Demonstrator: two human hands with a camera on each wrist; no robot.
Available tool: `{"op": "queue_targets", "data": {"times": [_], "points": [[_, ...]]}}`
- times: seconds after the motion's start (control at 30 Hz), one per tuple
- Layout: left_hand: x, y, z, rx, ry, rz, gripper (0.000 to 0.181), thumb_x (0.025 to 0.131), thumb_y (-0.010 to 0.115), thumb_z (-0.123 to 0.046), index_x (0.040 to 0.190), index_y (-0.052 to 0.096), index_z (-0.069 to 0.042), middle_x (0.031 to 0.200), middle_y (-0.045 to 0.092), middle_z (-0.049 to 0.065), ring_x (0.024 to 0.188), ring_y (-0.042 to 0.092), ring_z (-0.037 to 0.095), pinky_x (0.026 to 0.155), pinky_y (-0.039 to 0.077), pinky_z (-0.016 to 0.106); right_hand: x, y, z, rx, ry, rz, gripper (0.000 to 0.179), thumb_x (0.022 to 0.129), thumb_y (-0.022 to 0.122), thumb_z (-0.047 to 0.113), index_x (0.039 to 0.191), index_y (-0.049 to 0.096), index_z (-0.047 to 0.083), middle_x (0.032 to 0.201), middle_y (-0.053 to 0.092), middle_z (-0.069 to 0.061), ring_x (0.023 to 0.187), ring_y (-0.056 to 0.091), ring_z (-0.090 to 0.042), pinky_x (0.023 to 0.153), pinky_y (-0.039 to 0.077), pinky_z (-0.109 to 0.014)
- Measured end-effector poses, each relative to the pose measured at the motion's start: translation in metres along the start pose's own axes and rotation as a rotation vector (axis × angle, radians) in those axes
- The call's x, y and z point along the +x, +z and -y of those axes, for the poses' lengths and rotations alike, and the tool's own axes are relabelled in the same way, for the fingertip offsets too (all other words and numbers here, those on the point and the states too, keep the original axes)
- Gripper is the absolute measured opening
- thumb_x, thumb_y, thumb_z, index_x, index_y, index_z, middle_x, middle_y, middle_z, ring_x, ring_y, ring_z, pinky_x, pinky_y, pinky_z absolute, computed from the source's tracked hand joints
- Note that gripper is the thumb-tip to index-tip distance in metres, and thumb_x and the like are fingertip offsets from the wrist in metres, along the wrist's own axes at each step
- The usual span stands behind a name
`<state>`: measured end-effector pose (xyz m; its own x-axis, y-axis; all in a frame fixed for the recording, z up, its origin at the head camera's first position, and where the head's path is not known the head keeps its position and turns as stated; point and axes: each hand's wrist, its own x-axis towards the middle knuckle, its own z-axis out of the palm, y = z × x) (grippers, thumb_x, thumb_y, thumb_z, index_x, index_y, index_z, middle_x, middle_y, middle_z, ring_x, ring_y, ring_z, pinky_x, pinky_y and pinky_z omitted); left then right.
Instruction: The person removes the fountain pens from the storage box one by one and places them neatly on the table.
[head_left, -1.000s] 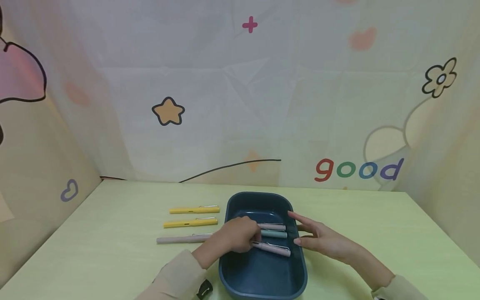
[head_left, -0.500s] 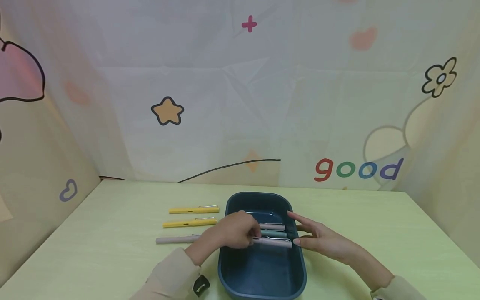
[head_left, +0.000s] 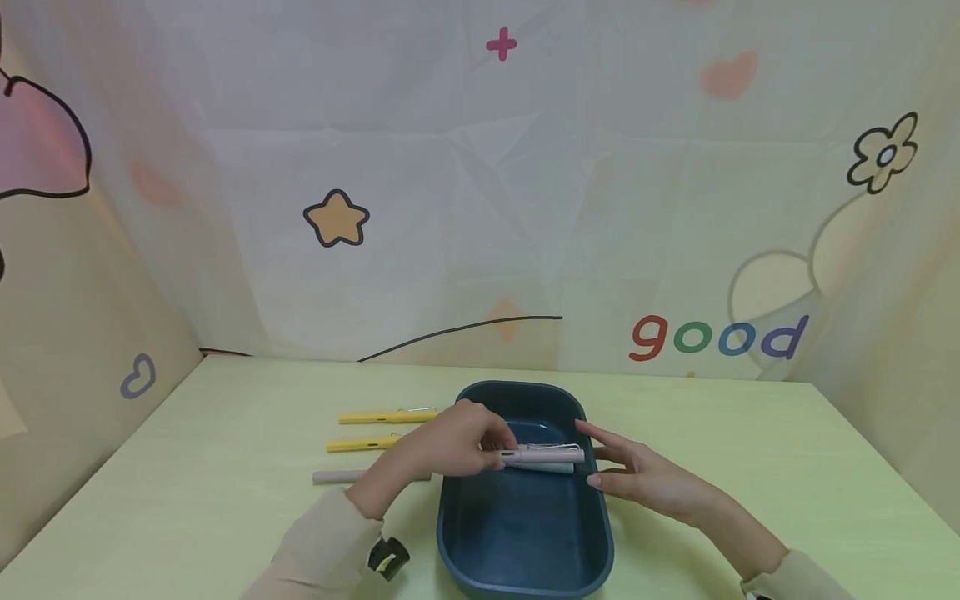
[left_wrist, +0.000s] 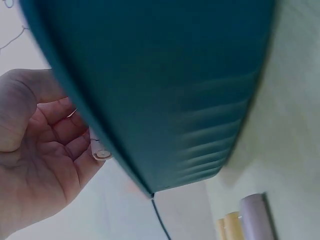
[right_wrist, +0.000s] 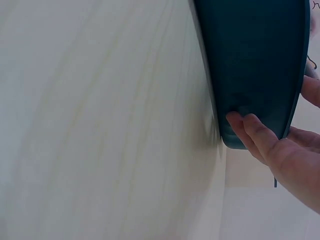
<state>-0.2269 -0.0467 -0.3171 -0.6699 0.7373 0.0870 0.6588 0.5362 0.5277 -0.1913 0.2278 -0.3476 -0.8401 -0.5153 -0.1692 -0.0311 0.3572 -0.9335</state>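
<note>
My left hand (head_left: 468, 437) pinches a pale pink capped pen (head_left: 546, 456) by one end, above the inside of a dark blue box (head_left: 525, 542). Below it a pale teal pen (head_left: 543, 468) lies across the box, and another pale pink pen is mostly hidden behind the held one. In the left wrist view the end of a pink pen (left_wrist: 101, 151) shows at the curled fingers. My right hand (head_left: 648, 479) holds the box's right side, thumb and index finger at the rim. The right wrist view has its other fingertips (right_wrist: 250, 125) against the outer wall.
Left of the box, two yellow pens (head_left: 360, 446) and a greyish-lilac pen (head_left: 337, 477) lie side by side on the pale green table (head_left: 187, 500), partly behind the left arm. A printed cloth backdrop (head_left: 420, 275) rises behind the table.
My left hand has moved up and away with the pink pen, which has turned from slanted to nearly level and now overlaps the pens inside the box. The right hand has stayed put.
</note>
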Motion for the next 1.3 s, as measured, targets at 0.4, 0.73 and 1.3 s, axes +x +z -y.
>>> {"op": "queue_targets", "data": {"times": [0.4, 0.73, 1.3], "points": [[-0.019, -0.023, -0.001, -0.027, 0.026, -0.058, 0.014, 0.082, 0.063, -0.004, 0.095, 0.068, -0.006, 0.084, 0.065, 0.001, 0.07, 0.055, 0.007, 0.066, 0.047, 0.02, 0.0, 0.0, 0.0, 0.009, -0.017, 0.009, 0.072, 0.09, 0.057, 0.02, 0.147, 0.013, 0.013, 0.145, 0.014, -0.028, 0.13, 0.017, -0.048, 0.096, 0.037, -0.049], [-0.044, -0.038, 0.013, -0.05, -0.006, -0.089, 0.012, 0.082, 0.063, -0.003, 0.092, 0.068, -0.008, 0.079, 0.064, -0.004, 0.069, 0.056, 0.005, 0.064, 0.048, 0.021, 0.001, -0.001, -0.002, 0.006, -0.03, 0.016, 0.072, 0.09, 0.056, 0.018, 0.147, 0.012, 0.012, 0.143, 0.017, -0.03, 0.129, 0.02, -0.048, 0.095, 0.037, -0.049], [-0.09, -0.049, 0.039, -0.092, -0.103, -0.12, 0.011, 0.08, 0.064, -0.002, 0.09, 0.068, -0.004, 0.081, 0.066, 0.002, 0.067, 0.056, 0.008, 0.061, 0.049, 0.021, -0.001, -0.001, -0.002, 0.002, -0.032, 0.024, 0.072, 0.09, 0.056, 0.02, 0.147, 0.012, 0.012, 0.143, 0.018, -0.03, 0.128, 0.022, -0.048, 0.095, 0.038, -0.049]]}}
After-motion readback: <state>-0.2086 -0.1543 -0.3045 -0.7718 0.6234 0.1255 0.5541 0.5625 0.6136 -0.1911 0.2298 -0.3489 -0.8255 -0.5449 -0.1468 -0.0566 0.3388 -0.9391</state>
